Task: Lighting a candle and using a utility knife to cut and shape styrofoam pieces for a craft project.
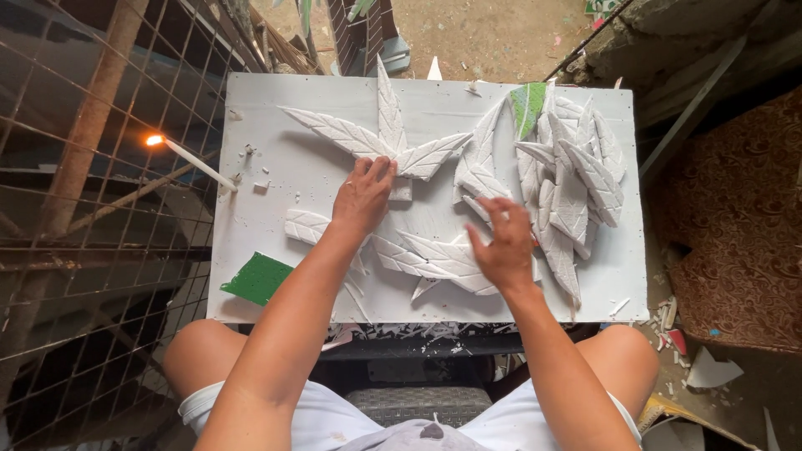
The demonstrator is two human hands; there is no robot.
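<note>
White board [434, 301] fills the middle of the scene, resting flat across the seated person's knees, its surface strewn with cut foam leaves. Wire mesh fencing [75, 209] stands along the person's left, and a brown patterned cushion [735, 225] lies off to the right. On the board's far right sits a loose pile of white leaves [576, 184], overlapping one another, with a green-faced leaf [528, 107] at its top. At the centre, several leaves are arranged in a fan [393, 142], their stems meeting under the left hand [363, 199]; its fingers lie close together and press down flat on that meeting point. The right hand [505, 242] hovers just above the board near the lower leaves [443, 260], fingers loosely curled and slightly apart, thumb out to the side; I cannot tell whether it pinches anything. A green sheet scrap [259, 278] lies at the board's near left corner, overhanging the edge. A thin white candle [194, 161] juts out sideways from the board's left edge, its flame [154, 140] burning at the far tip. Small white offcuts [255, 185] dot the board near the candle's base.
</note>
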